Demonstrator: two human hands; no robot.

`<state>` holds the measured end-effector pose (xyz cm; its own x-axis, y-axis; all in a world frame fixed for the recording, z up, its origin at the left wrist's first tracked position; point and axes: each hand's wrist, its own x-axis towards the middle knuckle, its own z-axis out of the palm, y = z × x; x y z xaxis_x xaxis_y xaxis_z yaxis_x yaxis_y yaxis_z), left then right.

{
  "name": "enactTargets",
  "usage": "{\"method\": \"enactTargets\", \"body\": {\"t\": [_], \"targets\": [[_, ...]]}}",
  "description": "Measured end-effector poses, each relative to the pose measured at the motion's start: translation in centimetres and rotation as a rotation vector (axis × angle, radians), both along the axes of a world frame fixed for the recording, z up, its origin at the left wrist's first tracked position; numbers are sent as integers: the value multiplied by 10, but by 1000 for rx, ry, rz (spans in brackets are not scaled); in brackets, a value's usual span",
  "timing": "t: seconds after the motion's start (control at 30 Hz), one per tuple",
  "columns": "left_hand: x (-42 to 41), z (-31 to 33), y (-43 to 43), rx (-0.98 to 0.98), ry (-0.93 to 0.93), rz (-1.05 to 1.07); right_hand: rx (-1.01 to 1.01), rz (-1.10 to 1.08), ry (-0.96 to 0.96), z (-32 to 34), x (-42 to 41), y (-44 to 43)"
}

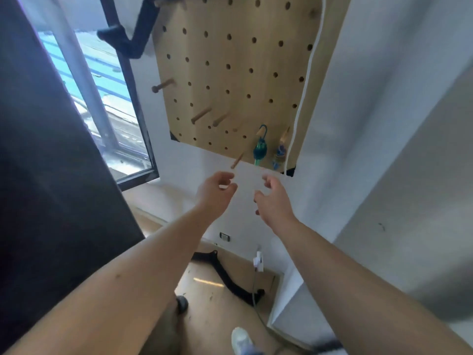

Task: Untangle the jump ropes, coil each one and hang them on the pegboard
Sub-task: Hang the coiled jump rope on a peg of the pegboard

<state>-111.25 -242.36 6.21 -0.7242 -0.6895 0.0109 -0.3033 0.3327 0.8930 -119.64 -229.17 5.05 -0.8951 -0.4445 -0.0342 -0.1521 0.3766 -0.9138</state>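
Two coiled jump ropes hang on the bottom row of the wooden pegboard (pixel 230 85), near its lower right corner: a teal rope (pixel 260 147) and, just beside it, a blue-and-amber rope (pixel 280 151), each on its own peg. Both hands are raised just below the board's lower edge and hold nothing. The left hand (pixel 216 190) has its fingers loosely curled under a bare peg (pixel 237 160), and the right hand (pixel 275 201) has its fingers relaxed and slightly spread below the ropes.

Judging by this, the hanging step looks done for these two. Motion blur hides how far each loop sits onto its peg.

The main risk is a careless brush from the right hand, which could lift a loop off its short peg, so the coil drops and springs open. The white cord (pixel 307 73) down the board's right side runs close to the blue-and-amber rope and could catch on it. The bare peg juts out toward the left hand and could catch its knuckles.

No brand, label or writing can be read anywhere; a wall outlet (pixel 224 236) below is too small to show markings.
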Motion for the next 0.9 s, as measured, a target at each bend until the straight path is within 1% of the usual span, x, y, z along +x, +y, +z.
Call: {"method": "enactTargets", "body": {"t": [0.1, 0.23, 0.37, 0.5, 0.6, 0.73, 0.9], "targets": [[55, -4, 33, -43, -26, -76, 66, 2, 6, 1, 55, 45], [108, -6, 75, -72, -101, -125, 122, 41, 33, 2, 104, 98], [144, -20, 119, -123, -182, -223, 177, 49, 53, -4, 137, 145], [166, -43, 159, -91, -223, -259, 219, 58, 26, -18, 158, 189], [181, -70, 193, -78, -289, -308, 241, 57, -33, -40, 172, 229], [207, -111, 249, -101, -348, -370, 343, 109, -49, -81, 193, 292], [256, -178, 330, 12, -396, -359, 466, 182, -90, -143, 233, 366]]}}
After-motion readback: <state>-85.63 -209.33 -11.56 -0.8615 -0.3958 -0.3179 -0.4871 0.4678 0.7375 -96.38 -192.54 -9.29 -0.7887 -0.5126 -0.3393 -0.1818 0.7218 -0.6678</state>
